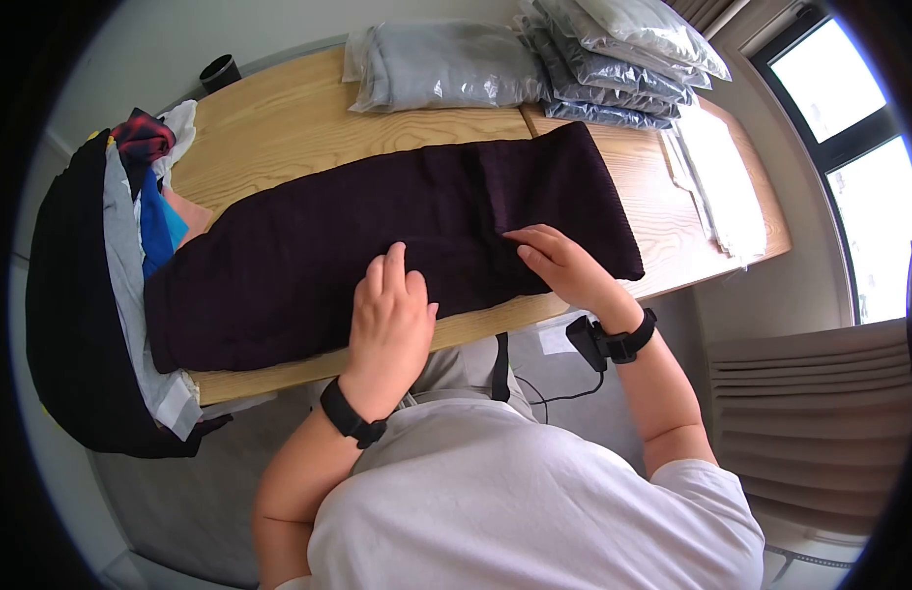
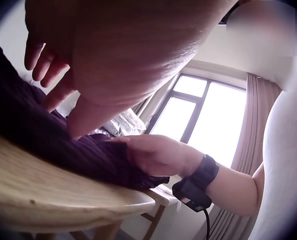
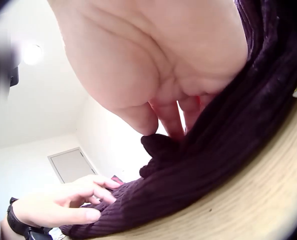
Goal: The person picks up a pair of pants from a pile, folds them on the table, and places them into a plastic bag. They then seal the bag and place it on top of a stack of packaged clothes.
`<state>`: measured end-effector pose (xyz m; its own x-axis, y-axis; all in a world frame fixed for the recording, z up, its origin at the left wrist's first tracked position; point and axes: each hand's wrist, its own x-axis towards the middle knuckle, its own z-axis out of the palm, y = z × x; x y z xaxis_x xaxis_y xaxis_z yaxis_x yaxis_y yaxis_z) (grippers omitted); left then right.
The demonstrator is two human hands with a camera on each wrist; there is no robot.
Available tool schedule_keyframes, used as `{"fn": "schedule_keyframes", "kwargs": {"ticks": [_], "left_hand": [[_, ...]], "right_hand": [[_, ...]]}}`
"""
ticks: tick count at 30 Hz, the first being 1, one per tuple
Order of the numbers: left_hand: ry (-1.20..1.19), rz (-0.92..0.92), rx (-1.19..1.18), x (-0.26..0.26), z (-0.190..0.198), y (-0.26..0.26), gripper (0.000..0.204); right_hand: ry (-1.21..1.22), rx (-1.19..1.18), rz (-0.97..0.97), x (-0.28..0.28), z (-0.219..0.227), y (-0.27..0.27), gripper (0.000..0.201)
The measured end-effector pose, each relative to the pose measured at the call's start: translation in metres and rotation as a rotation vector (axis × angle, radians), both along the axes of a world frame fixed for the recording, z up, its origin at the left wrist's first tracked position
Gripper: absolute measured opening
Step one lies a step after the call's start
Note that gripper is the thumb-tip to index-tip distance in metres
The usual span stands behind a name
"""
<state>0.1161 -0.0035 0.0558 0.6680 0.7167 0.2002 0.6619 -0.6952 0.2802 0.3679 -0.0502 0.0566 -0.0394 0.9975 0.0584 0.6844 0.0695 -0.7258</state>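
A dark purple ribbed garment (image 1: 308,246) lies lengthwise along the wooden table, a raised fold crossing it right of its middle. On its near part rests the left hand (image 1: 389,320), fingers relaxed and slightly spread. The right hand (image 1: 574,275) pinches the raised fold between thumb and fingers. In the right wrist view the right hand (image 3: 158,65) has its thumb against a bunched ridge of the garment (image 3: 208,170), fingers behind it. In the left wrist view the left hand's fingertips touch the garment (image 2: 83,155); the right hand (image 2: 158,155) is beyond.
Clothes in a black heap (image 1: 77,295) stand at the table's left end. Plastic-wrapped garments (image 1: 446,64) and a stack of packages (image 1: 623,69) lie along the back. White flat bags (image 1: 716,177) are at the right end. A black cup (image 1: 220,74) stands back left.
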Motion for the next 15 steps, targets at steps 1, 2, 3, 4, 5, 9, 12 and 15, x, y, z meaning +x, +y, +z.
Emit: {"fn": "schedule_keyframes", "kwargs": {"ticks": [1,2,3,4,5,9,12,15], "left_hand": [[-0.051,0.002,-0.013,0.008,-0.004,-0.002,0.047],[-0.103,-0.001,-0.025,0.017,-0.008,-0.004,0.049],[-0.188,-0.093,0.031,0.037,-0.014,-0.002,0.056],[-0.259,-0.168,0.033,0.045,-0.015,-0.001,0.064],[-0.217,-0.201,0.071,0.052,-0.016,0.001,0.064],[-0.11,-0.305,0.041,0.065,-0.029,0.01,0.062],[-0.079,-0.27,0.032,0.066,-0.032,0.009,0.06],[-0.069,-0.269,0.0,0.067,-0.029,0.01,0.063]], "right_hand": [[0.001,0.0,0.0,-0.003,-0.005,-0.002,0.029],[-0.115,0.108,-0.037,-0.008,-0.013,-0.003,0.029],[-0.231,0.215,-0.075,-0.014,-0.017,-0.004,0.029],[-0.342,0.205,-0.098,-0.021,-0.018,-0.009,0.035],[-0.409,0.232,-0.118,-0.028,-0.019,-0.014,0.039],[-0.394,0.234,-0.051,-0.022,-0.022,-0.023,0.053],[-0.369,0.188,0.061,0.006,0.008,-0.035,0.057],[-0.67,0.131,-0.104,0.026,0.041,-0.049,0.071]]}}
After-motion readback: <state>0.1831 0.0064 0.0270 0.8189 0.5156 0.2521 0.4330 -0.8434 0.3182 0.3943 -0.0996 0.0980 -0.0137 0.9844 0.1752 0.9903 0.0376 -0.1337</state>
